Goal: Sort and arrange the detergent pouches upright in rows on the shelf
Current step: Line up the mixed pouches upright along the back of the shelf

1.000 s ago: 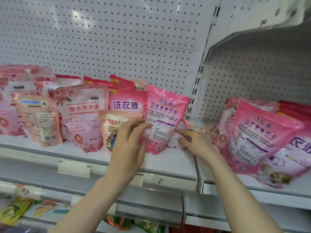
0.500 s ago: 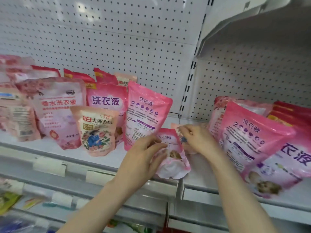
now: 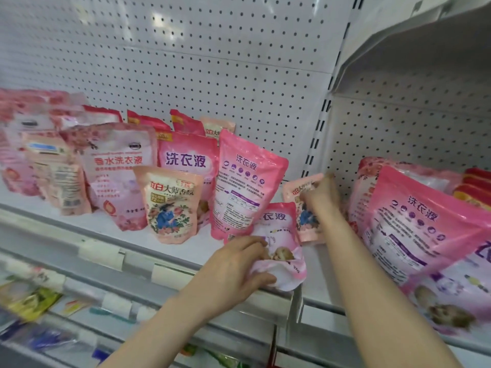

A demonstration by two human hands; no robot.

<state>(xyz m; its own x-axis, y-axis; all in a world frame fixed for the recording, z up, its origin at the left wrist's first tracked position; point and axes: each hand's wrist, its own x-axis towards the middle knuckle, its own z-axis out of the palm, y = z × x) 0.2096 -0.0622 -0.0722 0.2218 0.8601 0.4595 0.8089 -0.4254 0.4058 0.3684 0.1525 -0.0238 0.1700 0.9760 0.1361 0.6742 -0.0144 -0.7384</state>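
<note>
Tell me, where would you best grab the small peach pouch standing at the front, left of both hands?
Pinch the small peach pouch by its flat sealed top edge, coming from the front and above. It stands upright near the front of the shelf with that edge free, while taller pink pouches crowd behind it and its bulging body would probably slip.

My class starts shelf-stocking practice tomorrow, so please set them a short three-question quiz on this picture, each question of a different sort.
1. True or false: the left grip holds the small pink pouch at the front of the shelf.
2. The right grip pinches: A) the peach pouch B) a green bottle C) a price tag.
3. Is the tall pink pouch standing or lying flat?
Key: 1 true; 2 A; 3 standing.
</note>
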